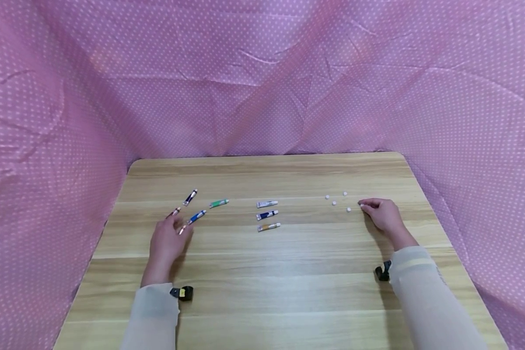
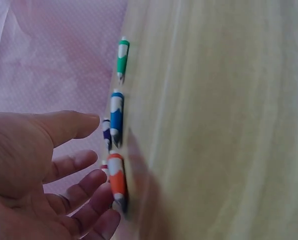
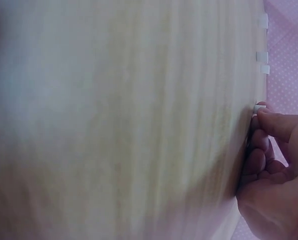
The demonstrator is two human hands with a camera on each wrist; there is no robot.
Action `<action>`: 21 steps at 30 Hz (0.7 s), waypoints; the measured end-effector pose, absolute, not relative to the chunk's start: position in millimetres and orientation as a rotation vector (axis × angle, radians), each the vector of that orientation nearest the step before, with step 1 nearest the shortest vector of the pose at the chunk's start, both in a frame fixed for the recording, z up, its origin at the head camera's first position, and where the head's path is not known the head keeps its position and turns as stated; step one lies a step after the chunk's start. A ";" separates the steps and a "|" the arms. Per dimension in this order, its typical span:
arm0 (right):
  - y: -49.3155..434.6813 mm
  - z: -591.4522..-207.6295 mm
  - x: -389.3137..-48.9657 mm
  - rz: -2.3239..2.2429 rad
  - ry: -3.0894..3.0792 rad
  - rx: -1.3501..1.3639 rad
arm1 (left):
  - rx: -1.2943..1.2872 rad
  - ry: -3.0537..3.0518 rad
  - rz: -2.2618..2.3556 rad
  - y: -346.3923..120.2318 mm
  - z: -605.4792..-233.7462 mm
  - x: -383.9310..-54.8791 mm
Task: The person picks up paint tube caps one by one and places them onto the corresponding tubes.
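Note:
My left hand (image 1: 168, 238) hovers at the left group of small paint tubes, fingers loosely bent and thumb apart. Nearest its fingertips in the left wrist view is an orange paint tube (image 2: 117, 177); whether they touch cannot be told. A red paint tube (image 1: 173, 212), partly hidden, lies just beyond that hand. Around them are a blue tube (image 1: 197, 217), a purple tube (image 1: 190, 197) and a green tube (image 1: 219, 203). On the right, my right hand (image 1: 382, 214) pinches a small white cap (image 3: 259, 108) between thumb and forefinger, low at the tabletop.
Three tubes, white (image 1: 267, 204), dark blue (image 1: 267, 215) and ochre (image 1: 269, 227), lie in a column mid-table. Several white caps (image 1: 334, 203) sit left of my right hand. Pink dotted cloth (image 1: 262, 97) surrounds the wooden table (image 1: 288, 291) at the back and sides.

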State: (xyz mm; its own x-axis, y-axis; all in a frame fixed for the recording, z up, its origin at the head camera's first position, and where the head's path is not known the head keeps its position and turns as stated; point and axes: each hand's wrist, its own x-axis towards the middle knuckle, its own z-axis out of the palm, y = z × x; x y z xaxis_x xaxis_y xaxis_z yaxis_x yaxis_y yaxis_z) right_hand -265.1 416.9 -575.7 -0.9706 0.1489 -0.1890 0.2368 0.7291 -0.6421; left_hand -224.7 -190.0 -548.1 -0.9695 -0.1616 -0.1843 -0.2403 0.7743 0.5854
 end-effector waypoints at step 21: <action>417.7 -571.0 -253.8 -1.426 2.591 0.475 | -0.383 2.811 0.942 -198.5 -556.5 -217.5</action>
State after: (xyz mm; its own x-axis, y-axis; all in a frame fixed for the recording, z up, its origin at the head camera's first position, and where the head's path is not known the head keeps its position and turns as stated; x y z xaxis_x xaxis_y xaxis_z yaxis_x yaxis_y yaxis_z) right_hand -253.8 417.7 -571.0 -0.9394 0.2038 -0.2759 0.3421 0.4990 -0.7962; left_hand -217.5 -198.5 -556.5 -0.9558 -0.1915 -0.2231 -0.2873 0.7698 0.5699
